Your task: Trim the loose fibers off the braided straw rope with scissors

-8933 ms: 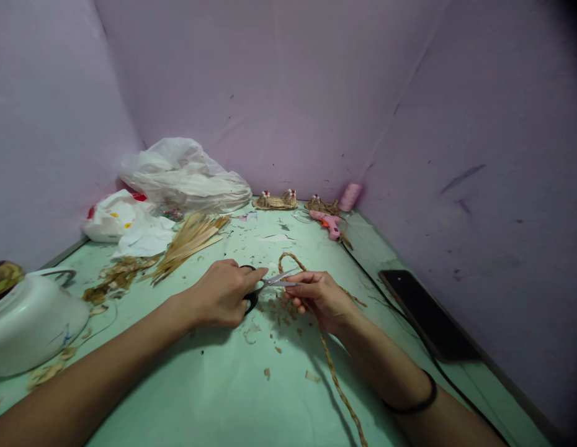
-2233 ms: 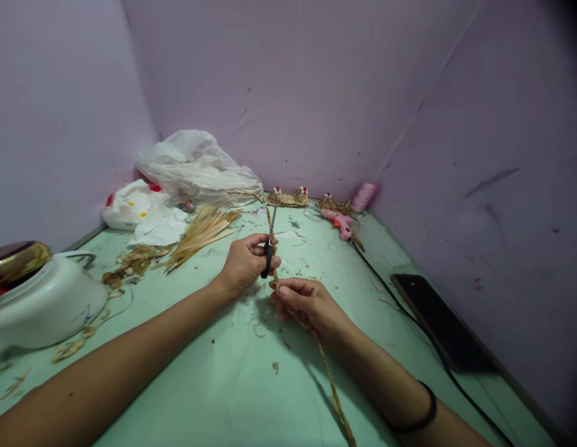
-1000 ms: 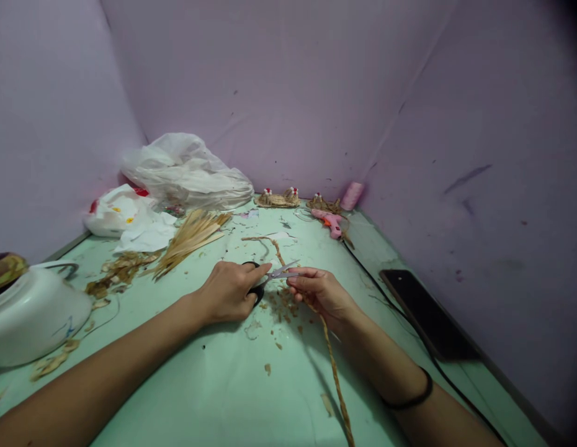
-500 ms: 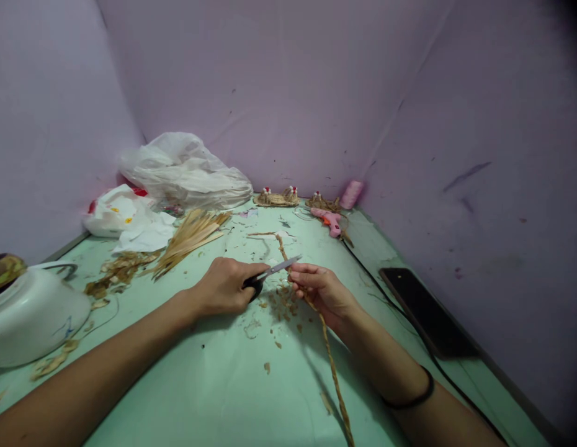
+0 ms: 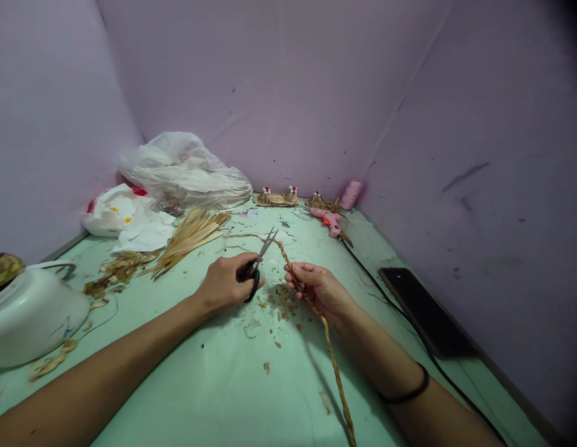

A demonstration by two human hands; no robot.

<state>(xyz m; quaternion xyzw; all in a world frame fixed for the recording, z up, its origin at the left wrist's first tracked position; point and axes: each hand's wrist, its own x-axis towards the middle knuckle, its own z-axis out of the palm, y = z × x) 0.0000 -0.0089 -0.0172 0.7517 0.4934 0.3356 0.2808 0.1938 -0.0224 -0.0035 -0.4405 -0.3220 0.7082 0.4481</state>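
My left hand [image 5: 230,280] grips a pair of black-handled scissors [image 5: 267,243], their blades slightly apart and pointing up and away. A twisted tan fibre cord [image 5: 334,366] is pinched between the fingers of my right hand [image 5: 319,290]. From that grip the cord runs down to the near edge of the view and, at its far end, bends left across the table behind the scissors. The blade tips are close to this far stretch; whether they touch it I cannot tell. Small tan scraps [image 5: 283,304] lie on the green table [image 5: 214,379] beneath my hands.
Dry fibre strips [image 5: 188,239] and a white plastic bag [image 5: 186,174] lie back left, with a white pot [image 5: 37,323] nearer. A pink glue gun [image 5: 328,220], a pink thread spool [image 5: 351,195] and woven pieces [image 5: 277,198] sit at the back. A dark phone [image 5: 428,313] rests right.
The scissors have swung from pointing right across the cord to pointing up, with the blades now parted. The cord's far end has shifted left. My right hand has barely moved.
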